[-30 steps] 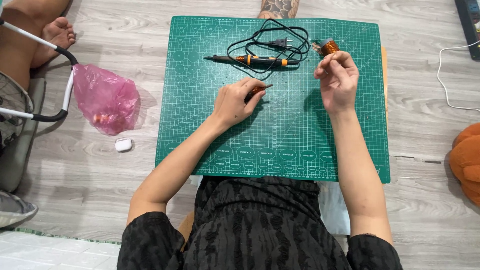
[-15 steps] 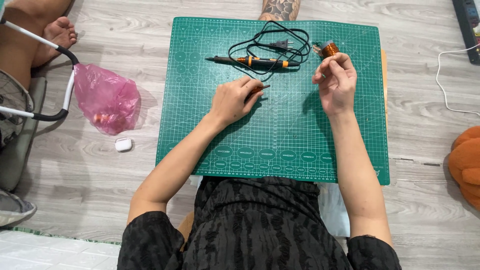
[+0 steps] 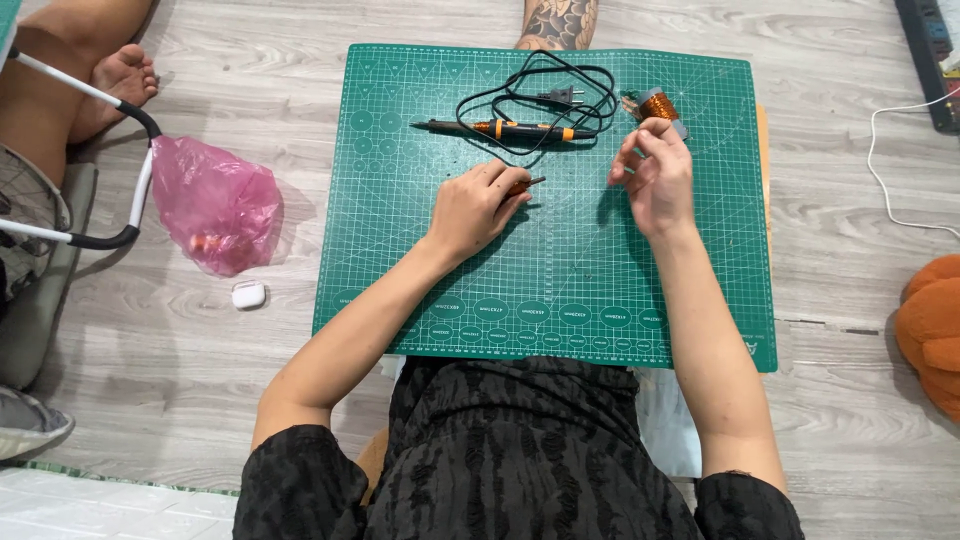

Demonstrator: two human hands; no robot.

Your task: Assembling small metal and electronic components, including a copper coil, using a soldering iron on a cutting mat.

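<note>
My left hand (image 3: 472,208) rests on the green cutting mat (image 3: 560,285) and pinches a small dark-tipped tool (image 3: 527,184) that points right. My right hand (image 3: 655,178) hovers over the mat's upper right with its fingertips drawn together just below a spool of copper wire (image 3: 658,104). Whether anything thin is pinched there is too fine to see. A black and orange soldering iron (image 3: 510,129) lies across the top of the mat, with its black cord and plug (image 3: 545,88) looped behind it.
A pink plastic bag (image 3: 215,205) and a small white case (image 3: 248,294) lie on the wooden floor to the left. Another person's foot (image 3: 122,78) and a tattooed leg (image 3: 556,20) are nearby. A white cable (image 3: 900,160) and an orange plush (image 3: 932,330) are at right.
My right hand has shifted slightly left and down from the spool. My left hand keeps its place with the tool.
</note>
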